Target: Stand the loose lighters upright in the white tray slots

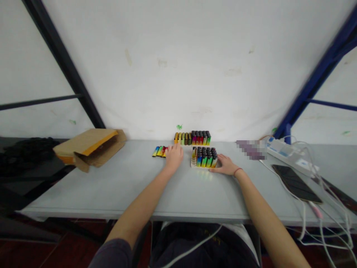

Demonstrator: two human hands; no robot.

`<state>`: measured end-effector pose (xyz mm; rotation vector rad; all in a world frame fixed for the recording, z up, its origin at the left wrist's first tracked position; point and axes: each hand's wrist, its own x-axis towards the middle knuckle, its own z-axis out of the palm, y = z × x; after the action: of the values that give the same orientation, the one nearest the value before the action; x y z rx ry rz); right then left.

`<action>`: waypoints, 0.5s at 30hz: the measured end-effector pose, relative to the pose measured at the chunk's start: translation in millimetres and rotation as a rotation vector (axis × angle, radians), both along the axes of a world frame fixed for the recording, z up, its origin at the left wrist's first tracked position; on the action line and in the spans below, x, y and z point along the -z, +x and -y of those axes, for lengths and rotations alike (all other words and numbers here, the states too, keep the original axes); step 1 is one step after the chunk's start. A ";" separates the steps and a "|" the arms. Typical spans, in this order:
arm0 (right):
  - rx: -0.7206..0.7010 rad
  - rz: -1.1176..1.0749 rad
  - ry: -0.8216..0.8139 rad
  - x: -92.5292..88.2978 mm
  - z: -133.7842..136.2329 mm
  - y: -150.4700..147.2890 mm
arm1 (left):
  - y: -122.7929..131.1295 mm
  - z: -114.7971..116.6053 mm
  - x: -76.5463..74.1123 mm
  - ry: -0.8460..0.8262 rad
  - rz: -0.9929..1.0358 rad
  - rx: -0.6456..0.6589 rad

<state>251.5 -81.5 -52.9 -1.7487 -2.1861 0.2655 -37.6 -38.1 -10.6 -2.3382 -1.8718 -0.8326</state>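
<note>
Several colourful lighters stand upright in a pale tray (193, 163) at the middle of the table, and the tray's left column is partly unfilled. My right hand (226, 166) holds the tray's right side, thumb along its front corner. Left of the tray, several loose lighters (159, 151) lie flat in a row. My left hand (174, 155) is at the right end of this row, fingers bent down and close together; what is under them is hidden. Behind the tray stand a block of black-topped lighters (201, 138) and a block of yellowish lighters (182, 139), both against the wall.
An open cardboard box (95, 147) lies on the table's left. To the right are a blurred-out purplish item (251, 149), a white power strip (291, 156), a phone (296, 182) and tangled white cables (304, 219). The white wall (178, 74) borders the table's back.
</note>
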 end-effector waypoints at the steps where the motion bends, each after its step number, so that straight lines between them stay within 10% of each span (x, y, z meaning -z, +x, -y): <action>1: 0.000 -0.001 0.002 0.9 -0.4 0.3 | -6.3 -2.3 -2.3 -0.016 -0.052 -0.095; 5: 0.005 -0.009 0.014 3.6 -1.9 0.6 | -29.0 -13.5 -3.0 -0.122 -0.197 -0.247; 15: -0.006 -0.017 0.020 2.1 -1.4 0.1 | -8.2 -8.4 8.3 -0.159 -0.213 -0.063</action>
<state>251.6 -80.2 -55.0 -1.7228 -2.1748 0.2580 -45.8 -29.7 -18.9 -2.3321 -1.9723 -0.4233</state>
